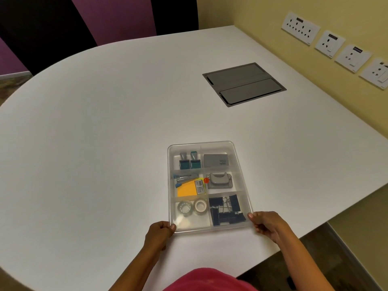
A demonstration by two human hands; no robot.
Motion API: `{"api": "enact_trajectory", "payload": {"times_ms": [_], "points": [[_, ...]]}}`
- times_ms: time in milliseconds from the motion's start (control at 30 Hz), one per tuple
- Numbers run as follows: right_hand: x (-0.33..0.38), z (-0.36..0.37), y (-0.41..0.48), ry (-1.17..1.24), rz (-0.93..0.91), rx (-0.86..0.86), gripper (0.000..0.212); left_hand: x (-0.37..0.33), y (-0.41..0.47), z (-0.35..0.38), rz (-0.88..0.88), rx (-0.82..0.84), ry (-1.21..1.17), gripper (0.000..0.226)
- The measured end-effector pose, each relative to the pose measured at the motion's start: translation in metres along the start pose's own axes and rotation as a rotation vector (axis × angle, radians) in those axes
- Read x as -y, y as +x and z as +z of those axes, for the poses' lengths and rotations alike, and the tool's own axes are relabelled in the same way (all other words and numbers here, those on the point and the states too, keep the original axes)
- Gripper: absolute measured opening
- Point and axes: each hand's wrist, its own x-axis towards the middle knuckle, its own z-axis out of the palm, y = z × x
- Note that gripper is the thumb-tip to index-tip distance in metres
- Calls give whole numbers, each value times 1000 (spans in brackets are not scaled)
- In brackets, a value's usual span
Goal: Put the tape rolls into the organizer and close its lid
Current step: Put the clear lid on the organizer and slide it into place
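A clear plastic organizer (241,164) lies on the white table in front of me, with a clear lid over its compartments. In the near left compartment sit two tape rolls: a transparent roll (185,207) and a white roll (200,206) beside it. My left hand (160,233) pinches the organizer's near left corner. My right hand (266,224) grips its near right corner. Both thumbs rest on top of the rim.
Other compartments hold stamps (189,160), a grey box (216,160), a stapler with yellow sticky notes (188,189), a hole punch (220,180) and dark binder clips (227,210). A grey cable hatch (244,84) is set into the table (105,122) at the far right. Wall sockets (336,45) line the right wall.
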Motion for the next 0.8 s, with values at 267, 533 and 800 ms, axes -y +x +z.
{"api": "enact_trajectory", "payload": {"times_ms": [267,533,800], "points": [[40,11,17,-116,-164,-33,17,-36,22,-9,3,34,24,22],[116,31,50,-134,-243,-41,43,-104,77,-7,106,-82,-16,25],[181,50,88,-151,-310,-51,36,-157,128,-11,140,-135,-44,32]]}}
